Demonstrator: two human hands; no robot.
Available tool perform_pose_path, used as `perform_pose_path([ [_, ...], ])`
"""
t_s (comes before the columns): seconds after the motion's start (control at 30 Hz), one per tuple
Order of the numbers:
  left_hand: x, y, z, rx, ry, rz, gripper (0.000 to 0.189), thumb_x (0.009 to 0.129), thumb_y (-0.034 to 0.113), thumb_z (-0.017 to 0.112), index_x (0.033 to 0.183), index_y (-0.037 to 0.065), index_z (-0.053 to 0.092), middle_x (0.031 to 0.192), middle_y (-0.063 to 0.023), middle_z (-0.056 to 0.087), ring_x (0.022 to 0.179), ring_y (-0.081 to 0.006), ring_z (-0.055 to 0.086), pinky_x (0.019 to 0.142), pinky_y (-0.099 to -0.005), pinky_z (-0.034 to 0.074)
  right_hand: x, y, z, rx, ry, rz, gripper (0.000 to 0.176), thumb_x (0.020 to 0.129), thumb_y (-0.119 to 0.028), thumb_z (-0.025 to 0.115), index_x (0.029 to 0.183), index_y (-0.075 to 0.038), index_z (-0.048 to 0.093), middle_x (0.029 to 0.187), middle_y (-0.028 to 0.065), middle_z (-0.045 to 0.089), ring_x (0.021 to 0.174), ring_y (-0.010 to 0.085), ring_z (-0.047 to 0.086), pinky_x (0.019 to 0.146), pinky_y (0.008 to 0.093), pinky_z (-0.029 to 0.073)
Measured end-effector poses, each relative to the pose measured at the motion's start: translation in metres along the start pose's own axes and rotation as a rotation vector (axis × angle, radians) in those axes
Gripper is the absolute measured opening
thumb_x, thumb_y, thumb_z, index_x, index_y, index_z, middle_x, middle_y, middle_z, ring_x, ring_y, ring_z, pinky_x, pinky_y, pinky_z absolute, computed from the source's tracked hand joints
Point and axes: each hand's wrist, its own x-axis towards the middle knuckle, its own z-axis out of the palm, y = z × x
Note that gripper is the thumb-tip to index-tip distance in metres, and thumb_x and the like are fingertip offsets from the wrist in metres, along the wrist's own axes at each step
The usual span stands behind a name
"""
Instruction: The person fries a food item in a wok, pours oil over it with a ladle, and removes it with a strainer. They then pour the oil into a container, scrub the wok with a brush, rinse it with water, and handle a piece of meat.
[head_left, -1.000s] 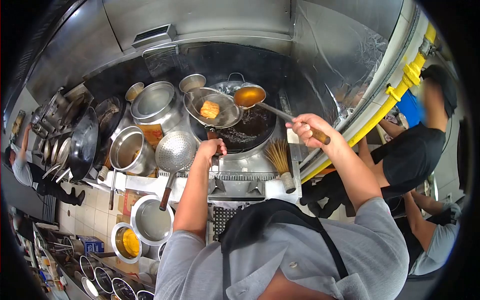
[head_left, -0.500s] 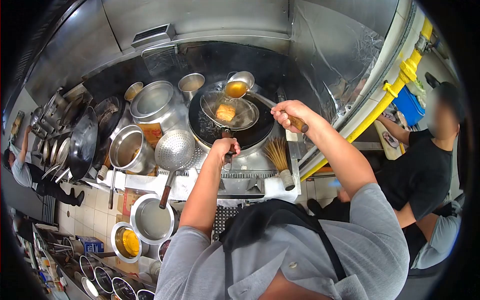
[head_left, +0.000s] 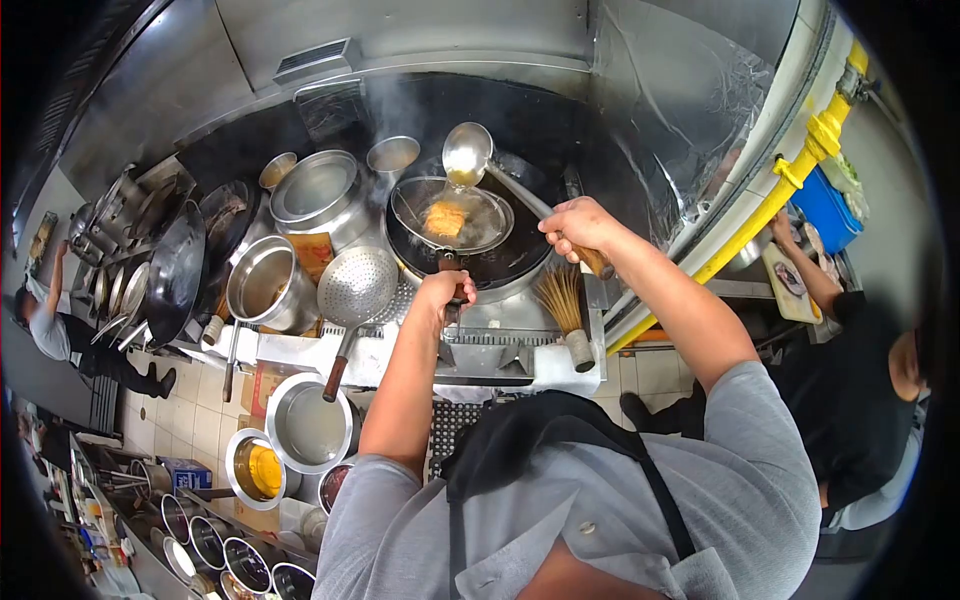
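Observation:
My left hand is closed round the dark handle of a wire mesh strainer, held over a black wok. One golden-brown piece of food lies in the strainer. In my right hand is the wooden-ended handle of a metal ladle. The ladle's bowl is tilted above the strainer's far side, and liquid runs from it toward the food. What the wok holds beneath the mesh is mostly hidden.
Left of the wok are a perforated skimmer, a deep metal pot and a wide pot. A bamboo brush stands at the right front. Yellow pipe runs along the right; a person is beyond it.
The ladle, which held amber liquid level, has risen a little and tipped, and its liquid now pours down. Both hands keep their grips. The person at right has leaned down.

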Motion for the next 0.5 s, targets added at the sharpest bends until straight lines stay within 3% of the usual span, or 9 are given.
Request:
perform_pose_path([
  [0.1, -0.010, 0.002, -0.001, 0.001, 0.000, 0.000, 0.015, 0.089, 0.007, 0.044, 0.074, 0.004, 0.046, 0.064, -0.0039, 0.050, 0.052, -0.0116, 0.047, 0.050, -0.0244, 0.044, 0.000, 0.008, 0.002, -0.212, 0.047, -0.081, 0.011, 0.080, -0.007, 0.058, 0.072, 0.000, 0.054, 0.057, 0.0045, 0.051, 0.042, 0.0115, 0.047, 0.035, 0.0287, 0.037],
  [0.17, -0.020, 0.004, 0.001, -0.004, -0.005, 0.029, 0.016, 0.089, 0.007, 0.044, 0.074, 0.004, 0.046, 0.063, -0.0035, 0.050, 0.052, -0.0110, 0.046, 0.050, -0.0241, 0.044, 0.002, 0.018, 0.005, -0.596, 0.184, -0.385, 0.013, 0.079, -0.010, 0.059, 0.071, -0.001, 0.055, 0.055, 0.0055, 0.051, 0.040, 0.0137, 0.047, 0.037, 0.0322, 0.038],
  [0.2, -0.021, 0.005, -0.002, 0.000, -0.003, 0.035, 0.016, 0.089, 0.007, 0.044, 0.074, 0.004, 0.046, 0.063, -0.0035, 0.050, 0.052, -0.0110, 0.046, 0.050, -0.0241, 0.044, 0.003, 0.021, 0.005, -0.593, 0.183, -0.392, 0.013, 0.079, -0.010, 0.059, 0.071, -0.001, 0.055, 0.055, 0.0055, 0.051, 0.040, 0.0137, 0.047, 0.037, 0.0322, 0.038],
  [0.27, -0.016, 0.006, -0.013, -0.003, -0.112, 0.039, 0.015, 0.089, 0.006, 0.044, 0.074, 0.003, 0.046, 0.063, -0.0034, 0.050, 0.052, -0.0107, 0.046, 0.049, -0.0238, 0.043, 0.001, 0.016, 0.004, -0.350, 0.206, -0.340, 0.011, 0.080, -0.010, 0.058, 0.077, -0.001, 0.055, 0.056, 0.0041, 0.050, 0.040, 0.0130, 0.047, 0.035, 0.0303, 0.038],
  [0.3, -0.011, 0.007, -0.016, 0.032, -0.112, 0.041, 0.025, 0.090, 0.015, 0.041, 0.068, 0.008, 0.048, 0.057, -0.0023, 0.050, 0.052, -0.0159, 0.053, 0.047, -0.0268, 0.042, -0.005, 0.004, -0.001, -0.088, 0.101, -0.215, 0.011, 0.081, -0.011, 0.058, 0.083, -0.001, 0.055, 0.057, 0.0021, 0.048, 0.041, 0.0105, 0.045, 0.034, 0.0265, 0.035],
  [0.4, -0.025, 0.012, -0.007, -0.015, -0.105, 0.115, 0.019, 0.089, 0.010, 0.045, 0.072, 0.003, 0.051, 0.061, -0.0035, 0.052, 0.052, -0.0148, 0.052, 0.047, -0.0276, 0.043, 0.013, -0.018, -0.035, 0.592, -0.303, 0.015, 0.009, 0.082, -0.011, 0.057, 0.084, -0.004, 0.051, 0.057, 0.0002, 0.046, 0.040, 0.0067, 0.041, 0.031, 0.0239, 0.030],
  [0.43, -0.028, 0.010, -0.002, -0.030, -0.131, 0.178, 0.014, 0.088, 0.009, 0.048, 0.078, 0.000, 0.052, 0.063, -0.0033, 0.051, 0.052, -0.0135, 0.050, 0.048, -0.0275, 0.044, 0.023, -0.015, -0.035, 0.258, -0.100, -0.094, 0.010, 0.084, -0.013, 0.055, 0.078, -0.005, 0.051, 0.058, 0.0006, 0.047, 0.042, 0.0063, 0.042, 0.031, 0.0240, 0.030],
  [0.47, -0.026, 0.009, 0.002, -0.028, -0.140, 0.176, 0.014, 0.088, 0.009, 0.048, 0.078, 0.000, 0.052, 0.063, -0.0033, 0.051, 0.052, -0.0135, 0.050, 0.048, -0.0275, 0.044, 0.045, -0.004, -0.028, -0.331, 0.136, -0.204, 0.017, 0.080, -0.017, 0.057, 0.076, 0.000, 0.056, 0.062, 0.0099, 0.056, 0.051, 0.0181, 0.055, 0.042, 0.0314, 0.043],
  [0.5, -0.021, 0.014, 0.006, -0.110, -0.180, 0.127, 0.013, 0.089, 0.010, 0.048, 0.080, 0.000, 0.051, 0.064, -0.0028, 0.051, 0.053, -0.0130, 0.049, 0.049, -0.0269, 0.043, 0.053, -0.006, -0.024, -0.529, 0.288, -0.347, 0.021, 0.078, -0.018, 0.058, 0.078, 0.002, 0.058, 0.067, 0.0157, 0.059, 0.060, 0.0257, 0.058, 0.052, 0.0345, 0.046],
])
